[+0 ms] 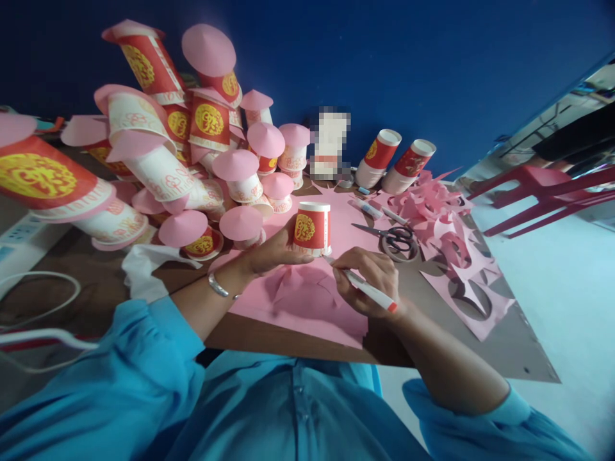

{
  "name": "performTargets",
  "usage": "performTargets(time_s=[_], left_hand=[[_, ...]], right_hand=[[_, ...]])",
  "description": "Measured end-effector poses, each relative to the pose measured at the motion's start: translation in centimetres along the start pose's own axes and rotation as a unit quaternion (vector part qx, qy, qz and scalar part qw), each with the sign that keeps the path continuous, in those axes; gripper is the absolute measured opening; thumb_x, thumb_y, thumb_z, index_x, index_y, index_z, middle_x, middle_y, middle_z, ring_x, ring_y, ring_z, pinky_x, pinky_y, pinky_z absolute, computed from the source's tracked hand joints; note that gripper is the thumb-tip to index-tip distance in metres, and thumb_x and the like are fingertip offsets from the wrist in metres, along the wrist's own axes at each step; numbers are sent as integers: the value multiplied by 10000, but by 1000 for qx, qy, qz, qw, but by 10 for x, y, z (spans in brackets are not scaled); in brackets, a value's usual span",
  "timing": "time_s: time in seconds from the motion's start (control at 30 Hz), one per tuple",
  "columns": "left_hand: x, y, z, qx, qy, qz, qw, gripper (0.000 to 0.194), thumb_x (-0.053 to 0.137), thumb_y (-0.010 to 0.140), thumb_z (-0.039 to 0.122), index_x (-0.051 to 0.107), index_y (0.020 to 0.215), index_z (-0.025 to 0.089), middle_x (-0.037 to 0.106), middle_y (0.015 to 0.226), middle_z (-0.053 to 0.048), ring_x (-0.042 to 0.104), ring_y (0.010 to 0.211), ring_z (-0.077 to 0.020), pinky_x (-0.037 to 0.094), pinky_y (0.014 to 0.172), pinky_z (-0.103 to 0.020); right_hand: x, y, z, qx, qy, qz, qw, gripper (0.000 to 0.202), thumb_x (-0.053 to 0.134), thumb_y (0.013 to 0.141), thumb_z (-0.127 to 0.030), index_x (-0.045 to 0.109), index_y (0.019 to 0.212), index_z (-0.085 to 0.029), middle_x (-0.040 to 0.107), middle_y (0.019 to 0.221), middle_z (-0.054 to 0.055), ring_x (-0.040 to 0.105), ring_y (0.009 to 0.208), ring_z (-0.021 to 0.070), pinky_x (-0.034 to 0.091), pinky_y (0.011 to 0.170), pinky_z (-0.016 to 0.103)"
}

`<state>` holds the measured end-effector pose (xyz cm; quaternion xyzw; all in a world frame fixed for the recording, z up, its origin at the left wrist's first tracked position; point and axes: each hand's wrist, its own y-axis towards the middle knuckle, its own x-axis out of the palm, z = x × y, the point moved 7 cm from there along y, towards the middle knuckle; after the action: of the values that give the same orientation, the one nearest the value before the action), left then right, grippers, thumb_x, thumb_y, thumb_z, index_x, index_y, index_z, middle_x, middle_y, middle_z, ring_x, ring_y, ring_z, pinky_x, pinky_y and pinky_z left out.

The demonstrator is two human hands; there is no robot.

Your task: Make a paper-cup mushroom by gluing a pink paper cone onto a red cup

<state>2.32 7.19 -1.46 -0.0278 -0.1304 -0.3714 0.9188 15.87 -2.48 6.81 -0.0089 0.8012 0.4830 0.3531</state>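
A red paper cup (312,229) with a gold emblem is in my left hand (275,253), whose fingers close round its side and lower edge. In my right hand (369,275) is a white marker pen (372,292) with a red end. Its tip points toward the bottom of the cup; whether they touch I cannot tell. Below both hands lie pink paper sheets (307,314), some with curved cut edges.
Cups with pink cone tops (209,125) are piled at the left. Scissors (398,238) lie by a tape roll (406,256). Pink paper scraps (451,237) cover the right side; stacked cups (379,157) stand behind. A red stool (519,189) is beyond the table.
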Motion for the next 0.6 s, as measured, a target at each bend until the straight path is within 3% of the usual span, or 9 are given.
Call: performTargets(time_s=[0.6], left_hand=[[4, -2, -1, -1, -15, -12, 1000, 788, 882, 742, 271, 481, 1420, 240, 679, 1290, -111, 659, 1211, -298, 530, 1030, -455]], right_hand=[[5, -1, 3, 7, 20, -21, 1000, 144, 604, 915, -100, 614, 1007, -210, 726, 788, 35, 706, 662, 149, 566, 604, 257]])
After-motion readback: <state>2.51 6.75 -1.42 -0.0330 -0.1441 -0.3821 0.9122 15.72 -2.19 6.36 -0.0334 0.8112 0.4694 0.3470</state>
